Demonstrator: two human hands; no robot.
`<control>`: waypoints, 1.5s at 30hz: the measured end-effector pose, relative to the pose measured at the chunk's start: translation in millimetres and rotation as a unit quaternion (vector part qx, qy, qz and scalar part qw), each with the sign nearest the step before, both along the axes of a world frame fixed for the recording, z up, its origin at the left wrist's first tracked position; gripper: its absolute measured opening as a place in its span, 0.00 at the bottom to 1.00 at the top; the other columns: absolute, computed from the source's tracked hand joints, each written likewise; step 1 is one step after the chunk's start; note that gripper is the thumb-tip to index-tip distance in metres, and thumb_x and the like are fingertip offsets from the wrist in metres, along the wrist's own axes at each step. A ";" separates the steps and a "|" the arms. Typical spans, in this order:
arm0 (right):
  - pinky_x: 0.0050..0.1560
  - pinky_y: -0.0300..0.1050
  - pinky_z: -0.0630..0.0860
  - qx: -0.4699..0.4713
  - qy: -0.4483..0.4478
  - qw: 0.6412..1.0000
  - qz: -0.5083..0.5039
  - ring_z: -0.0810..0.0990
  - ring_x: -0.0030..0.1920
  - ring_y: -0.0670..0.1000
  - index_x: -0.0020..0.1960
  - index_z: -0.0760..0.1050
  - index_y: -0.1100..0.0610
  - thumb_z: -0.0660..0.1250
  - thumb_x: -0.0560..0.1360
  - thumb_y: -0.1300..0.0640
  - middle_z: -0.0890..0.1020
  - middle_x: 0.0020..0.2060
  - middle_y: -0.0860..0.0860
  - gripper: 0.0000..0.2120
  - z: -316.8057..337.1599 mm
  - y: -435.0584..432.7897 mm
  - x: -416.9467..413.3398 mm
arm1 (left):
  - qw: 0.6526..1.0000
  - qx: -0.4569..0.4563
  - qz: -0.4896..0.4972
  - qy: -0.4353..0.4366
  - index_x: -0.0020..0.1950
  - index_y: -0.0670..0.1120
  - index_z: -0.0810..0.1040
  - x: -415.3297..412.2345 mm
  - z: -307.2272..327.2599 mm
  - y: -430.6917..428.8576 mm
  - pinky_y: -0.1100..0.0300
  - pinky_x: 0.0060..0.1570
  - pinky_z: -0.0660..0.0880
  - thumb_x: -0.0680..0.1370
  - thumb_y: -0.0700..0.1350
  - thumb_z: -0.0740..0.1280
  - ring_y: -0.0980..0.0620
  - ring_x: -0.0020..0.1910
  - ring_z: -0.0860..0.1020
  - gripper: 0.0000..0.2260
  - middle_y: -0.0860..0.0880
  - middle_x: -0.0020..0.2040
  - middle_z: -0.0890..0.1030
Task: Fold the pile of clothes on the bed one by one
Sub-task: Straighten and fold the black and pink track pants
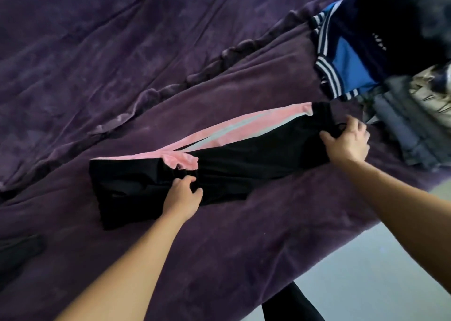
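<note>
Black pants (244, 167) with pink stripes lie across the middle of the frame on the purple bed (122, 64). The left hand (181, 198) pinches their middle with its fingers. The right hand (346, 138) holds the right end. Next, I think, that end must fold over to the left.

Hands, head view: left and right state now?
Left hand: pinches a fold in the middle of the black pants.
Right hand: grips one end of the same pants.
</note>
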State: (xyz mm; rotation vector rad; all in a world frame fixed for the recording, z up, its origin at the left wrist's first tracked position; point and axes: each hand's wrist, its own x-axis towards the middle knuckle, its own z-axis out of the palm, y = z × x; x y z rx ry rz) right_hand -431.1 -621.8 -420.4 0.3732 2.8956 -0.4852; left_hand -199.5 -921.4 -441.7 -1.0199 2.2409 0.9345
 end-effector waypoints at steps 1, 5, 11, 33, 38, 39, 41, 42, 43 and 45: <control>0.64 0.59 0.67 -0.001 -0.030 0.999 -0.012 0.68 0.68 0.60 0.71 0.64 0.53 0.73 0.68 0.44 0.71 0.67 0.57 0.36 -4.6 12.3 -23.3 | 1.000 -0.014 -0.005 -0.014 0.67 0.49 0.72 -7.7 -5.2 9.1 0.55 0.50 0.74 0.78 0.50 0.64 0.44 0.56 0.76 0.18 0.46 0.64 0.71; 0.62 0.47 0.73 -0.175 -0.164 0.970 -0.037 0.77 0.60 0.53 0.71 0.67 0.54 0.80 0.62 0.45 0.77 0.63 0.51 0.43 -32.6 33.4 -70.2 | 0.996 -0.058 0.016 -0.059 0.66 0.48 0.73 -28.1 -24.6 27.0 0.49 0.54 0.75 0.77 0.49 0.64 0.41 0.58 0.75 0.17 0.44 0.64 0.70; 0.53 0.52 0.80 -0.208 -0.226 0.952 -0.003 0.82 0.48 0.55 0.57 0.78 0.57 0.80 0.63 0.53 0.83 0.51 0.55 0.25 -26.0 26.6 -61.8 | 0.995 -0.050 0.042 -0.072 0.64 0.46 0.75 -24.2 -10.6 34.8 0.52 0.52 0.75 0.77 0.46 0.65 0.43 0.54 0.77 0.15 0.44 0.62 0.72; 0.53 0.49 0.77 -0.216 -0.286 0.932 0.056 0.79 0.53 0.55 0.60 0.73 0.54 0.77 0.67 0.49 0.80 0.58 0.53 0.26 -50.9 -127.2 30.7 | 0.983 -0.097 0.150 -0.045 0.68 0.48 0.71 66.4 1.5 -47.9 0.55 0.47 0.72 0.78 0.46 0.64 0.44 0.57 0.74 0.18 0.44 0.67 0.67; 0.48 0.48 0.77 -0.260 -0.191 0.946 0.039 0.80 0.49 0.54 0.52 0.74 0.53 0.76 0.67 0.56 0.81 0.46 0.48 0.17 -20.8 -142.8 59.9 | 0.982 -0.067 0.176 -0.017 0.65 0.46 0.73 102.5 5.3 -58.8 0.55 0.47 0.73 0.78 0.44 0.63 0.44 0.55 0.75 0.15 0.45 0.65 0.69; 0.47 0.48 0.77 -0.264 -0.172 0.948 0.048 0.80 0.49 0.54 0.51 0.73 0.53 0.76 0.67 0.56 0.80 0.44 0.47 0.17 -6.8 -152.8 69.5 | 0.981 -0.062 0.182 -0.013 0.65 0.46 0.74 109.5 9.0 -63.0 0.55 0.48 0.72 0.78 0.44 0.63 0.43 0.56 0.75 0.15 0.45 0.64 0.70; 0.48 0.48 0.76 -0.265 -0.142 0.950 0.084 0.79 0.48 0.54 0.51 0.71 0.53 0.76 0.66 0.54 0.78 0.43 0.46 0.18 23.1 -185.1 92.3 | 0.979 -0.051 0.199 -0.013 0.64 0.46 0.74 122.2 18.1 -74.6 0.56 0.51 0.72 0.79 0.44 0.63 0.42 0.57 0.75 0.14 0.43 0.64 0.71; 0.49 0.49 0.76 -0.263 -0.133 0.949 0.113 0.79 0.49 0.54 0.51 0.70 0.52 0.76 0.66 0.54 0.78 0.44 0.47 0.19 35.7 -206.0 105.5 | 0.977 -0.043 0.209 -0.015 0.64 0.45 0.75 129.3 23.1 -81.4 0.56 0.54 0.71 0.79 0.44 0.63 0.41 0.58 0.75 0.14 0.42 0.64 0.71; 0.51 0.50 0.75 -0.264 -0.129 0.945 0.143 0.79 0.50 0.54 0.52 0.69 0.51 0.76 0.66 0.54 0.79 0.45 0.48 0.20 45.1 -229.0 120.2 | 0.975 -0.034 0.219 -0.013 0.64 0.45 0.75 137.5 27.7 -88.5 0.56 0.56 0.71 0.78 0.43 0.63 0.41 0.58 0.75 0.14 0.42 0.64 0.71; 0.53 0.48 0.74 -0.261 -0.130 0.937 0.195 0.79 0.52 0.56 0.55 0.69 0.51 0.76 0.66 0.54 0.80 0.49 0.52 0.22 55.8 -277.5 153.2 | 0.971 -0.023 0.236 -0.008 0.64 0.45 0.76 155.8 35.8 -103.7 0.56 0.59 0.70 0.78 0.43 0.63 0.42 0.58 0.75 0.14 0.42 0.63 0.73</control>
